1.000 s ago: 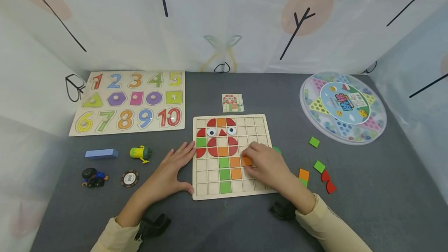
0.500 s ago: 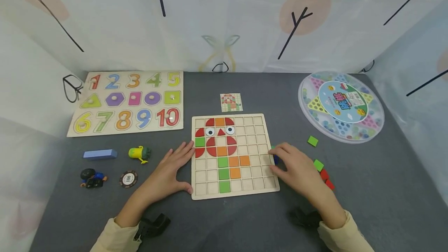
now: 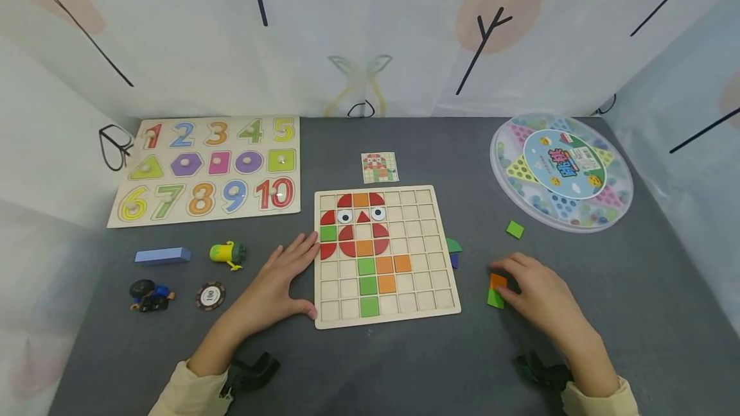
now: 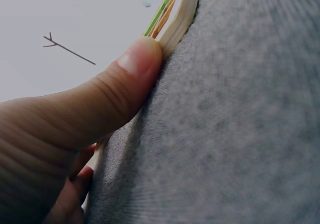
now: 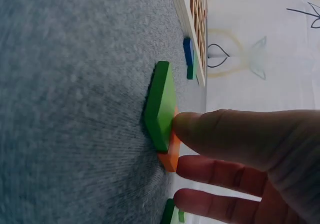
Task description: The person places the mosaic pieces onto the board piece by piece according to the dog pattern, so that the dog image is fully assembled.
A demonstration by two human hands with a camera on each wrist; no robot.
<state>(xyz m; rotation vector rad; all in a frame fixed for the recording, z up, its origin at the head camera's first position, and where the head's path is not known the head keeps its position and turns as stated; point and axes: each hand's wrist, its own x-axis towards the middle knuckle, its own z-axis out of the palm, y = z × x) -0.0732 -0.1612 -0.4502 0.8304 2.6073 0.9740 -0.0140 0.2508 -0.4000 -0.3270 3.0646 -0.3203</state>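
A wooden grid board [image 3: 422,236] lies in the middle of the table, with red, orange and green pieces and two eye tiles set in it. My left hand [image 3: 277,284] rests at its left edge, fingers extended; the left wrist view shows the thumb [image 4: 135,63] against the board's side. Right of the board, my right hand [image 3: 537,291] pinches an orange square tile [image 3: 498,280] between thumb and finger. A green square tile [image 5: 161,103] lies right against the orange one, beside the thumb. Above the board is a small pattern card [image 3: 379,167].
A number puzzle board [image 3: 208,165] is at the back left, a round game box [image 3: 563,172] at the back right. A blue block [image 3: 162,256], a yellow-green toy [image 3: 228,253], a toy figure [image 3: 151,295] and a chip [image 3: 211,296] lie left. Another green tile [image 3: 514,230] lies right.
The right hand set an orange tile into the grid, let go, and moved right to the loose orange tile. The left hand stays at the board's edge.
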